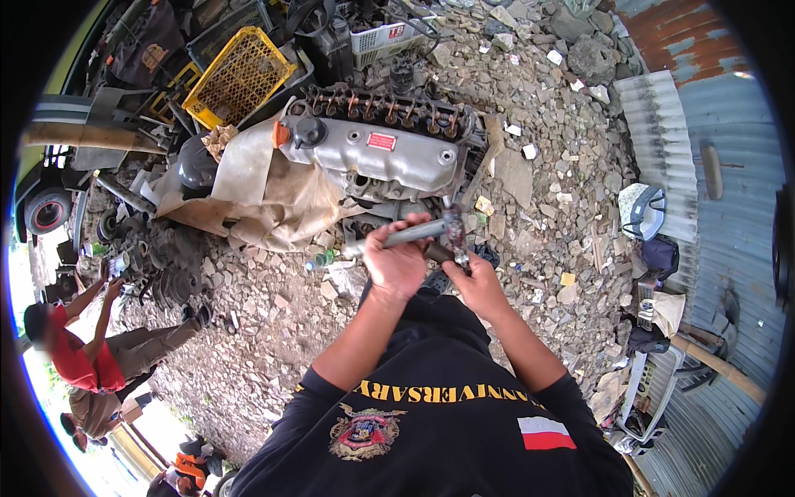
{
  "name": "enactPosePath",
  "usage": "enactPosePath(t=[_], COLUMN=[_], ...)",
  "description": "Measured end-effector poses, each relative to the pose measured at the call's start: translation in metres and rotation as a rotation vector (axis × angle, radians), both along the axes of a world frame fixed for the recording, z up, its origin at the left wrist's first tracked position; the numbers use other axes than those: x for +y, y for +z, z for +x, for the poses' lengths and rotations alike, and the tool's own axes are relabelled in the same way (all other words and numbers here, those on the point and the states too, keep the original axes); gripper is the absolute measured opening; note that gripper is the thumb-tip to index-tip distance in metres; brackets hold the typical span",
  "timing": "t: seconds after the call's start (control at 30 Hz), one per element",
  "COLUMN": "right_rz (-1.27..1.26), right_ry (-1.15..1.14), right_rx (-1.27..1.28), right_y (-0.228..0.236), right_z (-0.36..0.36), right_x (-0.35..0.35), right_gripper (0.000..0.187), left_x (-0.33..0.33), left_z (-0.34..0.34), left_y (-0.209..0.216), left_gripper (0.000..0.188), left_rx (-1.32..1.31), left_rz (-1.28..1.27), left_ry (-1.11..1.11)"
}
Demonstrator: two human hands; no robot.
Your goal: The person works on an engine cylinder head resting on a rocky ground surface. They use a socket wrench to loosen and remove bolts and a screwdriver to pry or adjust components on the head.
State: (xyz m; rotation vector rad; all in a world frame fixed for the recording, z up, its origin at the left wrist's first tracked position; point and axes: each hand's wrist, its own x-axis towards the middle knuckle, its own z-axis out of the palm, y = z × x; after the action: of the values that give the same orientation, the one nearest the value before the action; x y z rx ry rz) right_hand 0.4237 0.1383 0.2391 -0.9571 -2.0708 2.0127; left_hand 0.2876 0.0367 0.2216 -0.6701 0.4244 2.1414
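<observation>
Two grips show at the centre of the frame: the left hand, palm turned up, curls its fingers and thumb around a grey tube, while the right hand closes on a dark, oily metal piece at the tube's right end; whether they join cannot be told. Just above sits an engine; a brown sheet borders the left. Stony ground opens rightward to a corrugated wall at the edge.
</observation>
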Motion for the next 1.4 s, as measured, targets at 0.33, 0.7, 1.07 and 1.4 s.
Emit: enactPosePath(t=[0.33, 0.7, 1.07, 1.4], right_rz=[-0.093, -0.068, -0.167, -0.008], right_ry=[-0.164, -0.368, -0.052, -0.022], right_rx=[-0.036, 0.0, 0.091, -0.05], right_y=[0.038, 0.053, 0.085, 0.07], right_z=[-0.067, -0.097, -0.112, -0.114], right_x=[0.015, 0.018, 0.113, 0.273], right_gripper=[0.033, 0.03, 0.027, 0.035], left_x=[0.012, 0.023, 0.086, 0.211], left_z=[-0.094, -0.111, -0.147, -0.12], left_y=[0.06, 0.045, 0.097, 0.05], left_gripper=[0.066, 0.051, 0.043, 0.036], left_rx=[0.888, 0.529, 1.111, 0.556], left_rz=[-0.407, -0.309, -0.241, -0.244], left_ry=[-1.122, -0.895, -1.168, -0.828])
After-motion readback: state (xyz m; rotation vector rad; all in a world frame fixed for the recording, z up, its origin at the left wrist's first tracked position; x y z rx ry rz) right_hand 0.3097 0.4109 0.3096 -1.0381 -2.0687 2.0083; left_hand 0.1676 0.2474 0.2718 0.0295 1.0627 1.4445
